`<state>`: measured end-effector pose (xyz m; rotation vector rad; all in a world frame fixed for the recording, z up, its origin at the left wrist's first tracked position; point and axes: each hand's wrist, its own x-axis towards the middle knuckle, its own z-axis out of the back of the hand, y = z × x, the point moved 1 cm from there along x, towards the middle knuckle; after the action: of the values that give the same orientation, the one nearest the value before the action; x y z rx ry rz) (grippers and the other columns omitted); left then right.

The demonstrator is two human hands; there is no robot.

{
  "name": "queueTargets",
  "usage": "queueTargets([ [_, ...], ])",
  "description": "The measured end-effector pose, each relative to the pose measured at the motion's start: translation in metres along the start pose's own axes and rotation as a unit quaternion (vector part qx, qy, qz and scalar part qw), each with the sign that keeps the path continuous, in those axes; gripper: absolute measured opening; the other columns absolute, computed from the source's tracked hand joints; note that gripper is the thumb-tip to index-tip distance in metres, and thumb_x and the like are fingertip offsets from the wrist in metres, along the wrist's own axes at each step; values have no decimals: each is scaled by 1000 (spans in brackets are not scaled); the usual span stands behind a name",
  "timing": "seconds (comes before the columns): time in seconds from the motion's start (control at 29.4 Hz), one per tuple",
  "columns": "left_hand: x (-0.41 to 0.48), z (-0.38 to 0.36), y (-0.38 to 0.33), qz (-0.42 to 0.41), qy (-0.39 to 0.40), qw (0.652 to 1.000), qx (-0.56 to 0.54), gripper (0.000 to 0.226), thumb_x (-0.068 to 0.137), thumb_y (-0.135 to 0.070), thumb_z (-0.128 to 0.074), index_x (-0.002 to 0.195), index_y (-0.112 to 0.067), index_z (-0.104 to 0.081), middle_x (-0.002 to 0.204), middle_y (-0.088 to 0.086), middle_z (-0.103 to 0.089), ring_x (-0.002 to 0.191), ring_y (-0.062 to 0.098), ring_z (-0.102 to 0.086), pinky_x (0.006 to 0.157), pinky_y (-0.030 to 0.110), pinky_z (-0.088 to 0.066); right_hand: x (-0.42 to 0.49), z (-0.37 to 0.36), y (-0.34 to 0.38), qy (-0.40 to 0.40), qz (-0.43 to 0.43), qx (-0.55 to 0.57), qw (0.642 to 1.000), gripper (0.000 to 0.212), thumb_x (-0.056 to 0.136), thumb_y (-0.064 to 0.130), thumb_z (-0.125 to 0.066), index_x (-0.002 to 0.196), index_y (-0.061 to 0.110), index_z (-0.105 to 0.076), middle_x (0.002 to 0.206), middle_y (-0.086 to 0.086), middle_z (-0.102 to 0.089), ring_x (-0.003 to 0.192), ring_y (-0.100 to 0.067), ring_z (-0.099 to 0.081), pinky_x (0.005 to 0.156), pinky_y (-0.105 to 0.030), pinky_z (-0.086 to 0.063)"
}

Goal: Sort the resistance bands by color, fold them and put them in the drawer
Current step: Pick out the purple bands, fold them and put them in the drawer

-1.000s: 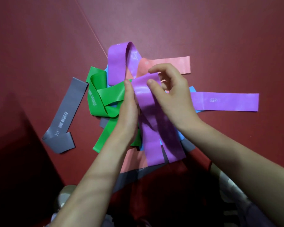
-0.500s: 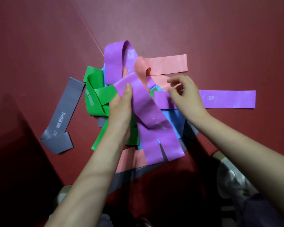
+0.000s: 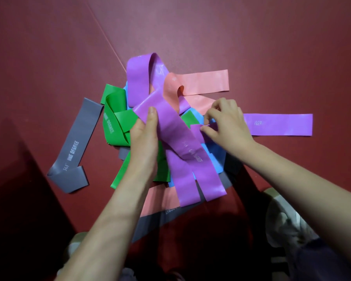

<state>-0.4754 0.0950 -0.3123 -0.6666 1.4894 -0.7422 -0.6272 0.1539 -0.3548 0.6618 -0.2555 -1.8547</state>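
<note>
Legible markings on the resistance bands

Grey band (image 3: 75, 147): white print "361° ONE DEGREE" running lengthwise. Green band (image 3: 114, 120): white "ONE DEGREE", partly creased. Purple band at right (image 3: 278, 124): only "…GREE" shows, the rest hidden under the right hand (image 3: 227, 126). Central purple band (image 3: 176, 136): faint "ONE DEGREE", hard to read. Lower grey band (image 3: 162, 218): print in shadow, unreadable.

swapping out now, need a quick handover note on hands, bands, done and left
Left hand: pressing down on the long purple band on top of the pile.
Right hand: pinching the near end of the purple band that stretches right.
Green bands, pink band and blue band lie tangled; a grey band lies apart.
Done: nothing sorted or folded.
Left: everything; no drawer in view.
</note>
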Motion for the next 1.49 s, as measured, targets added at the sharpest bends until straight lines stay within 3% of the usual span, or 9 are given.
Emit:
queueTargets([
  [0.27, 0, -8, -5, -25, 43, 998, -44, 30, 95, -29, -41, 82, -17, -65, 80, -3, -70, 85, 15, -64, 92, 36, -49, -5, 40, 19, -29, 61, 210, 975, 9, 83, 23, -49, 82, 17, -43, 47, 3, -40, 48, -6, -36, 51, -21, -22],
  [0.41, 0, -8, -4, -33, 36, 998, -26, 34, 98, -26, -35, 84, -16, -65, 87, -1, -70, 88, 15, -64, 91, 33, -50, -8, 55, 36, 28, 46, 413, 909, 19, 88, 12, -49, 77, 22, -36, 41, 7, -31, 37, -3, -25, 39, -10, -20],
  [0.58, -5, -13, -6, -34, 58, 998, -3, 20, 94, -18, -46, 101, -9, -63, 90, 4, -66, 83, 14, -58, 77, 28, -49, -11, 49, 63, 47, 40, 557, 828, 15, 88, 16, -49, 78, 21, -40, 51, -20, -32, 44, -26, -19, 45, -36, -14],
  [0.75, -9, -15, -1, -12, 78, 997, 8, 18, 92, -12, -45, 81, -13, -60, 72, -1, -62, 62, 7, -58, 56, 18, -48, -8, 23, 72, 11, -19, 482, 876, 24, 91, 7, -48, 74, 20, -36, 36, 9, -27, 36, -4, -21, 41, -13, -19],
  [0.95, -2, -10, 5, 42, 89, 995, -33, 31, 90, -23, -43, 78, -16, -70, 81, 1, -73, 85, 19, -65, 83, 33, -51, -10, 20, 78, -65, -30, 420, 905, 23, 88, 16, -53, 74, 26, -38, 36, 7, -32, 41, -8, -25, 46, -16, -23],
  [1.09, 0, -7, 2, 73, 118, 988, -60, 51, 96, -45, -30, 122, -11, -58, 123, 13, -62, 115, 23, -59, 105, 42, -42, -2, 26, 72, -74, -21, 398, 914, 18, 86, 19, -55, 76, 24, -42, 35, 6, -31, 38, -10, -24, 44, -18, -18],
  [1.26, -5, -11, -4, 62, 193, 979, -19, 62, 92, -56, -19, 107, -18, -66, 107, 7, -69, 102, 13, -65, 94, 29, -49, 1, 24, 66, -65, 0, 369, 927, 15, 86, 19, -56, 80, 20, -43, 42, 17, -46, 41, -6, -34, 48, -14, -22],
  [1.36, -4, -12, -3, 5, 165, 986, 16, 45, 85, -41, -40, 101, -9, -67, 106, 12, -69, 102, 21, -65, 95, 36, -49, 1, 22, 66, -46, 5, 388, 920, 15, 86, 24, -55, 85, 23, -40, 47, 10, -49, 47, -3, -41, 53, -20, -31],
  [1.49, -1, -8, -5, -8, 148, 989, -21, 32, 96, -27, -36, 104, -9, -61, 108, 12, -67, 105, 26, -64, 97, 39, -49, -7, 17, 60, -15, -24, 428, 903, 18, 89, 21, -54, 102, 24, -42, 62, 11, -48, 53, 1, -43, 57, -12, -33],
])
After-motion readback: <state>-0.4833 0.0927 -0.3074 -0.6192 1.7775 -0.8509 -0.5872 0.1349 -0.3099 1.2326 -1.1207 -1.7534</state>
